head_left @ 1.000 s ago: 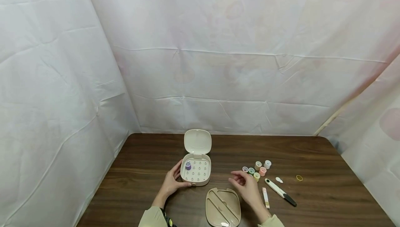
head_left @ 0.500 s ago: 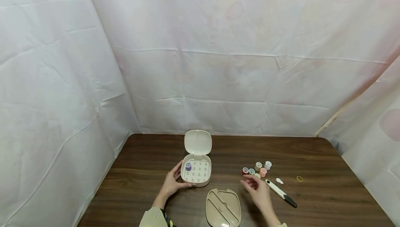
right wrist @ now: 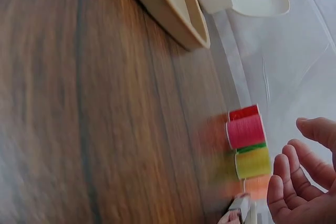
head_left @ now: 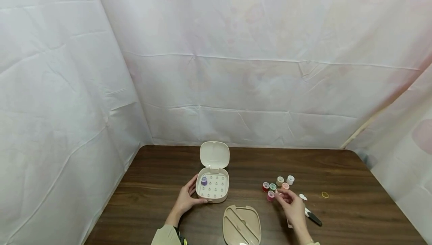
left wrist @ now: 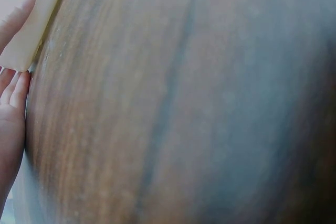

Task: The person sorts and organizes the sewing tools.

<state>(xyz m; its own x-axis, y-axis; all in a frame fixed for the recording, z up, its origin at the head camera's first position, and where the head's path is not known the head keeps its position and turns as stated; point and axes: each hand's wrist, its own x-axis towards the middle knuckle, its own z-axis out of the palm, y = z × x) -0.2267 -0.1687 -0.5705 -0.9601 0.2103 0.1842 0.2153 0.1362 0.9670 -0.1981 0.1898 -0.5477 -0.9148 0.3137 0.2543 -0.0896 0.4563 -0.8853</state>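
Right hand [head_left: 293, 207] has moved right, baring pink spool [head_left: 270, 196]. Left hand [head_left: 185, 200] holds cream thread box [head_left: 217, 200], purple spool [head_left: 204, 181] inside, at left. Tan tray [head_left: 251, 219] lies nearby. Right hand, thumb and fingers little apart, just beside yellow spool [right wrist: 253, 162].

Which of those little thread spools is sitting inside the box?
The purple spool, the only one standing in the open cream box; the other spools are all outside it, to its right.
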